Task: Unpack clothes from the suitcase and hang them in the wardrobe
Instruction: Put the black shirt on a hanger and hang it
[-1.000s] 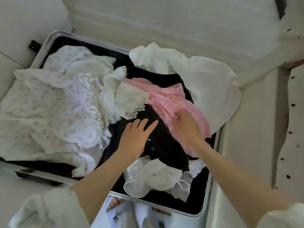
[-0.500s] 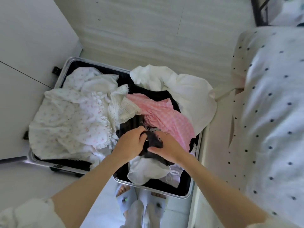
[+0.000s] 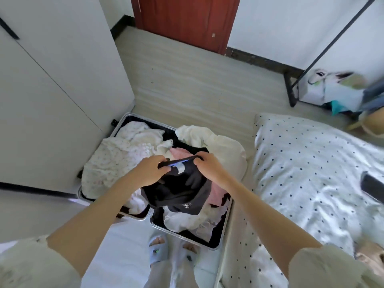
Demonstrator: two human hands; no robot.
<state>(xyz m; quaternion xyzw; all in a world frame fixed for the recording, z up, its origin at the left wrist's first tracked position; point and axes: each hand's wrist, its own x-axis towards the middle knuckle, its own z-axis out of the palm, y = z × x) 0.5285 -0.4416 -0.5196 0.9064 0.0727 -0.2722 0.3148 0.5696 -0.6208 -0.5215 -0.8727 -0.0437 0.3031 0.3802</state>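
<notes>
Gripping the black garment [image 3: 182, 190] by its top edge, my left hand [image 3: 148, 170] and right hand [image 3: 209, 169] held it at frame center, above the open suitcase [image 3: 220, 235].

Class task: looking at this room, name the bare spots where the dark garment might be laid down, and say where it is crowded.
Bare floor lies between the wardrobe, the red door and the suitcase. The dotted bed is mostly bare near its middle. The suitcase is crowded with clothes, and the rack's base is cluttered.
</notes>
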